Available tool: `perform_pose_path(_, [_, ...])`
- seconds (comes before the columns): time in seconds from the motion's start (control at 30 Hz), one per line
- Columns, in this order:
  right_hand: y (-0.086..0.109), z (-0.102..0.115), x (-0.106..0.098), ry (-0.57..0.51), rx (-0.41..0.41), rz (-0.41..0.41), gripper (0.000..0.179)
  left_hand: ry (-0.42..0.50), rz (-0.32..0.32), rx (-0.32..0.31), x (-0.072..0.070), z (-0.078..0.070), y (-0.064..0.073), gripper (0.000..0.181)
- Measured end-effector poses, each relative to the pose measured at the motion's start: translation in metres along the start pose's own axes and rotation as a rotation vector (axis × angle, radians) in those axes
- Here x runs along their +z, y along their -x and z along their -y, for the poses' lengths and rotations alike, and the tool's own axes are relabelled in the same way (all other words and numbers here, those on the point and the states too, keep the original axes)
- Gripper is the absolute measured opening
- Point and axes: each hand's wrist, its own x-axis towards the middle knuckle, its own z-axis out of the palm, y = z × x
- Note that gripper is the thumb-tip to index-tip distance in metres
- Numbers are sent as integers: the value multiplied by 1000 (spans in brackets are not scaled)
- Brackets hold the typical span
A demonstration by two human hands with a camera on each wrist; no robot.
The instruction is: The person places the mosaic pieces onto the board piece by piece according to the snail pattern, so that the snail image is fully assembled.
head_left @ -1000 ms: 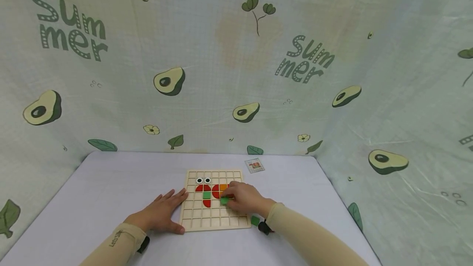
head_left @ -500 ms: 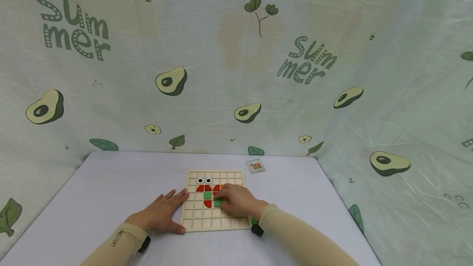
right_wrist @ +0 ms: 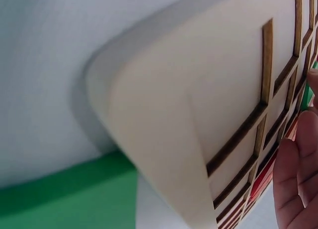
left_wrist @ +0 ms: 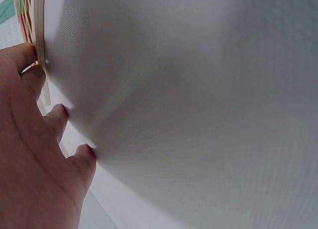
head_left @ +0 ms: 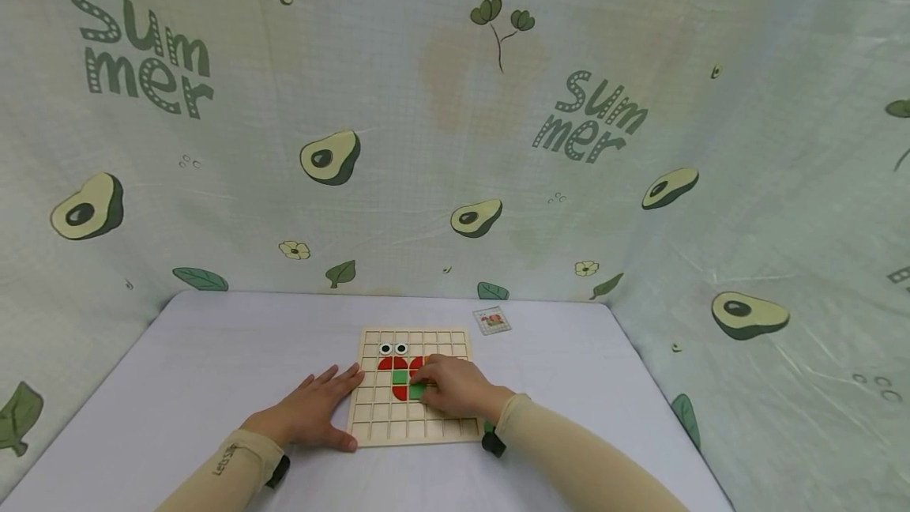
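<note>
A pale wooden grid board [head_left: 384,433] lies on the table. My right hand [head_left: 458,387] is over its middle, thumb and fingertips pinching a green square tile [head_left: 416,392] right beside a red quarter-round tile [head_left: 400,393]. In the right wrist view that green tile [right_wrist: 306,96] shows only in part between the fingers. Another green square [head_left: 400,377] sits in the cell above the red one. My left hand [head_left: 309,411] rests spread on the table, touching the board's left edge with its fingertips and thumb. Some tiles under the right hand are hidden.
Two eye pieces [head_left: 393,348] and more red tiles [head_left: 392,363] sit higher on the board. Behind it lies a small picture card [head_left: 492,321]. A loose green piece [right_wrist: 74,194] lies by the board's near right corner. Patterned cloth [head_left: 398,259] hangs behind the table.
My right hand has moved left across the board with the green tile, which now sits against the red quarter-round tile. The left hand stays in place.
</note>
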Motion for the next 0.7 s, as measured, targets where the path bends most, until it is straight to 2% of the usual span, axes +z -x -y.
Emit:
perform_pose_path(0.23, [2, 1, -1, -6, 13, 6, 29, -6, -3, -1, 0, 0, 0, 113])
perform_pose_path(0.43, [9, -3, -11, -25, 63, 10, 28, -10, -2, -7, 0, 0, 0, 113])
perform_pose_path(0.57, [23, -13, -23, -41, 91, 15, 27, -5, 1, -12, 0, 0, 0, 113])
perform_pose_path(0.7, [47, -26, -32, -76, 134, 40, 28, -1, -2, -9, -1, -1, 1, 113])
